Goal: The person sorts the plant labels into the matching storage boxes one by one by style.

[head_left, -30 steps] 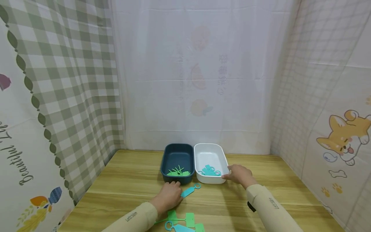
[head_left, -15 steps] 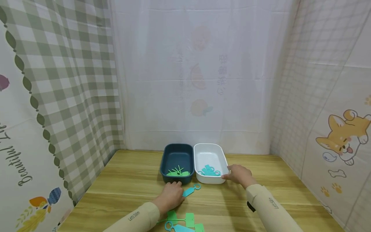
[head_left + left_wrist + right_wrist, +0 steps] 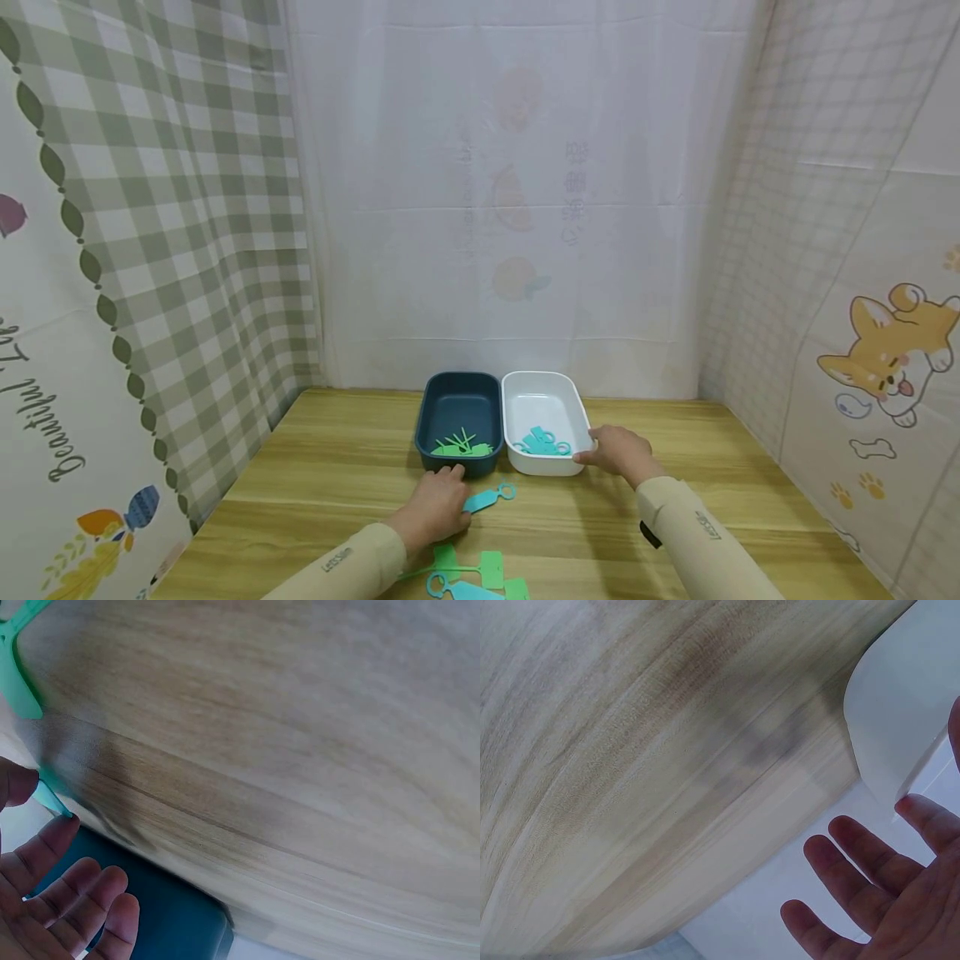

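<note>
My left hand point(image 3: 435, 504) pinches a blue plastic tag with a ring end point(image 3: 482, 500) between thumb and index finger, just in front of the dark blue bin point(image 3: 456, 407). In the left wrist view the tag's thin edge point(image 3: 52, 799) shows between the two fingertips, while the other fingers stay loose. My right hand point(image 3: 618, 452) holds the front right corner of the white bin point(image 3: 546, 467); its thumb and index finger are at the rim, the other fingers spread apart. Blue ring tags point(image 3: 542, 442) lie in the white bin, green strap tags point(image 3: 463, 448) in the dark one.
The two bins stand side by side towards the back of the wooden table point(image 3: 360, 467). Near the front lie green tags point(image 3: 491, 569) with long straps and another blue ring tag point(image 3: 471, 591). Curtains surround the table at the back and sides.
My left hand shifts slightly right, then back left, and the ring end of the pinched tag now sits a little lower and further left. The right hand and both bins keep their places.
</note>
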Available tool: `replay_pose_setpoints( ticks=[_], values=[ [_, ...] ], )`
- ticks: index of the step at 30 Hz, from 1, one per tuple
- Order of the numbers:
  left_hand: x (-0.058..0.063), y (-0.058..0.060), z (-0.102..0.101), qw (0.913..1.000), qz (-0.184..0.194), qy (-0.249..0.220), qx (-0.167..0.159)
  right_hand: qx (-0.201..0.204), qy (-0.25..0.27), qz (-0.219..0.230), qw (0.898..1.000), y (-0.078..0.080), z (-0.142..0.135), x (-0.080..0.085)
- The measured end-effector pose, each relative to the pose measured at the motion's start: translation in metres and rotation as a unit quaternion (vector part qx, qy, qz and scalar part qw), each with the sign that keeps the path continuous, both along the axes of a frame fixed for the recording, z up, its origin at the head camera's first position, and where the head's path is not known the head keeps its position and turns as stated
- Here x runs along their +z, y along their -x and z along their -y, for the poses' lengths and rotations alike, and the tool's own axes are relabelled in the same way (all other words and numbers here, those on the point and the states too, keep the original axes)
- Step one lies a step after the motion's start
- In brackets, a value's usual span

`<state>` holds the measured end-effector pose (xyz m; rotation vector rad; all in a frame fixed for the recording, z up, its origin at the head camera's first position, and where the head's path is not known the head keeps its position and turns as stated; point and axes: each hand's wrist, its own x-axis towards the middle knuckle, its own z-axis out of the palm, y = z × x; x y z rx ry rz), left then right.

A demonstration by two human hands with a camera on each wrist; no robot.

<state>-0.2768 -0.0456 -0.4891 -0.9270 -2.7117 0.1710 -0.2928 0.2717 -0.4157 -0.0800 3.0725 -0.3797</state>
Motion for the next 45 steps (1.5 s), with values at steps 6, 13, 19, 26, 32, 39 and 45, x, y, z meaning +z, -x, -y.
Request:
replay_pose_setpoints(
  ticks=[6, 13, 19, 26, 32, 39, 45],
  values=[
    [0.003, 0.000, 0.001, 0.9999, 0.011, -0.003, 0.004, -0.003, 0.003, 0.003, 1.000, 0.000, 0.000, 0.000],
    [0.010, -0.002, 0.002, 0.9996, -0.012, -0.016, -0.019, 0.000, 0.002, 0.002, 1.000, -0.001, 0.000, 0.001],
    [0.017, -0.002, 0.002, 0.9985, -0.021, -0.030, -0.040, 0.003, 0.002, 0.001, 1.000, -0.001, 0.001, 0.003],
    [0.022, 0.000, 0.001, 0.9984, -0.016, -0.031, -0.045, 0.009, -0.001, -0.010, 1.000, 0.001, 0.000, -0.001],
    [0.024, 0.004, 0.000, 0.9970, -0.024, -0.034, -0.065, 0.009, 0.000, -0.013, 1.000, 0.002, -0.001, -0.001],
    [0.033, 0.007, -0.002, 0.9947, -0.035, -0.054, -0.080, 0.008, -0.001, -0.013, 1.000, 0.002, -0.001, -0.001],
    [0.041, 0.009, -0.005, 0.9947, -0.031, -0.058, -0.079, 0.006, 0.000, -0.012, 1.000, 0.002, -0.001, -0.002]
  ],
)
